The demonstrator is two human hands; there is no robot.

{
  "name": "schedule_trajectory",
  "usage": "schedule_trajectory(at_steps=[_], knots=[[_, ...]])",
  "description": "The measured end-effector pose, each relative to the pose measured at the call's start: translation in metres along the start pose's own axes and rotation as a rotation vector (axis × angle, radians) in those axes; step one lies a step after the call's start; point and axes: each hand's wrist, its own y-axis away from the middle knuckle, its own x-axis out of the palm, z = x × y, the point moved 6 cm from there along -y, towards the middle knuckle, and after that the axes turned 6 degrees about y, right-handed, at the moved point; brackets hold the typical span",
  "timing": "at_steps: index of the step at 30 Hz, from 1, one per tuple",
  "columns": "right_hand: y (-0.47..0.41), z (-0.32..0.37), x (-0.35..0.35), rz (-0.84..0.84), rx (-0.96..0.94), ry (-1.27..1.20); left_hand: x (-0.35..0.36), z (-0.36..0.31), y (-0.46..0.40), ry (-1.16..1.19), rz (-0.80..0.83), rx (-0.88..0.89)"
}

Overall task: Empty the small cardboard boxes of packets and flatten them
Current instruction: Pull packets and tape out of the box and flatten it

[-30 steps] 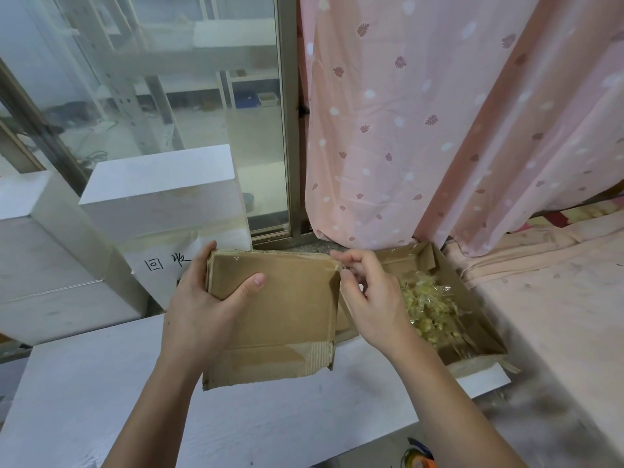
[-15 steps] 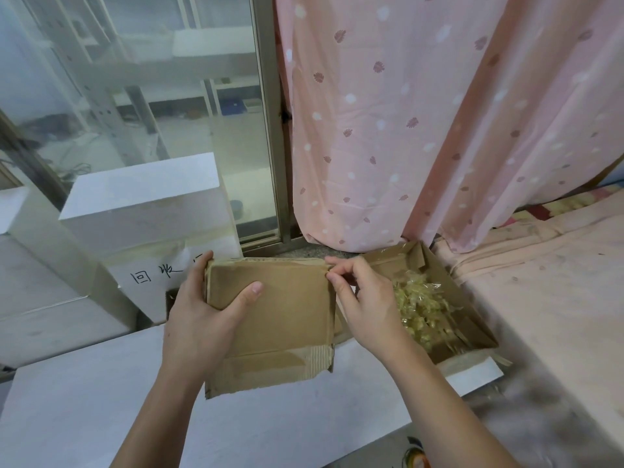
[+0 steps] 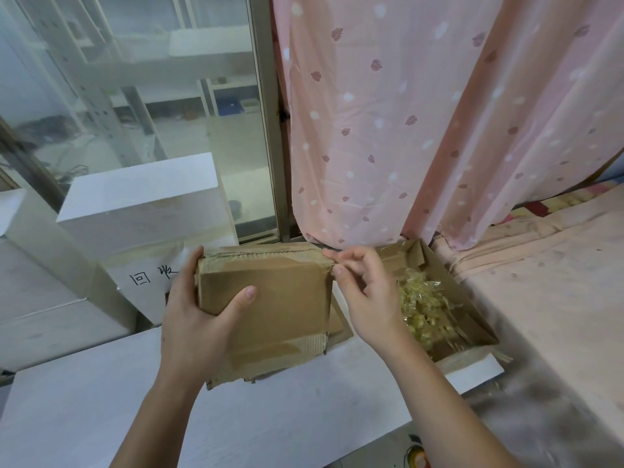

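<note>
Head view. A pink patterned curtain [image 3: 422,123] hangs at 12 to 2 o'clock; a glass pane in a metal window frame [image 3: 270,130] fills 10 to 12 o'clock. A white box [image 3: 141,211] bearing handwritten characters stands at 9 o'clock, just behind the left hand. A pinkish bedsheet [image 3: 540,292] spreads at 3 to 4 o'clock. A white tabletop [image 3: 101,410] runs across 6 to 8 o'clock. At 3 o'clock of centre an open cardboard box [image 3: 472,319] holds clear yellowish packets [image 3: 422,298]; the right hand partly hides its near-left corner. The small cardboard box [image 3: 277,305] sits at frame centre, above the tabletop, brown, taped, with torn corrugated edges along its top and bottom. Left hand [image 3: 199,315] grips its left edge, thumb pressed on the front face, fingers hidden behind. Right hand [image 3: 368,295] pinches at the box's upper right corner, forefinger and thumb closed together there; whether on tape or on cardboard cannot be told.
</note>
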Motion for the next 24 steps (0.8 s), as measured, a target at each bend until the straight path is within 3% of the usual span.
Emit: schedule_trajectory(at_steps=[4, 8, 17, 24], knots=[[0.0, 0.003, 0.005, 0.078, 0.001, -0.085, -0.004, 0.006, 0.005, 0.005, -0.04, 0.049], [-0.004, -0.005, 0.007, -0.068, -0.067, 0.055, -0.001, 0.005, 0.012, -0.049, -0.061, 0.109], [-0.002, -0.013, 0.013, -0.113, 0.099, 0.047, -0.003, 0.005, 0.016, -0.063, -0.074, 0.153], [0.004, -0.009, 0.018, -0.085, 0.211, -0.171, -0.014, 0.01, 0.015, -0.035, -0.091, 0.208]])
